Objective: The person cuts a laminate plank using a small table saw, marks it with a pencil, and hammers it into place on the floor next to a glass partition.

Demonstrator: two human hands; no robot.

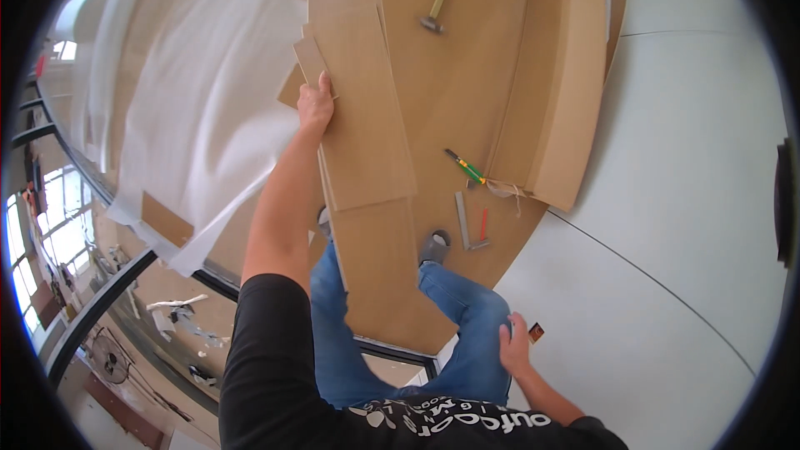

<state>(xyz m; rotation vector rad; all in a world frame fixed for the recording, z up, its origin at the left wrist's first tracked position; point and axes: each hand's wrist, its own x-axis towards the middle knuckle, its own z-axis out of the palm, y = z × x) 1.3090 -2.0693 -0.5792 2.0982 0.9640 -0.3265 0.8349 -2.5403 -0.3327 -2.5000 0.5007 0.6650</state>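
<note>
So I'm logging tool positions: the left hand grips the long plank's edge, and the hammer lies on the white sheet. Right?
Not quite. The left hand does grip the long plank, but the hammer lies on the laid wood floor, not the white sheet, as the head view shows.

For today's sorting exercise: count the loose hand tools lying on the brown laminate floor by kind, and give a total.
Wooden-handled metal hammer: 1
Green-and-yellow-handled screwdriver: 1
Grey metal try square: 1
Red pencil: 1
Total: 4

The left hand grips a long brown laminate plank; the right hand rests on the knee.
</note>
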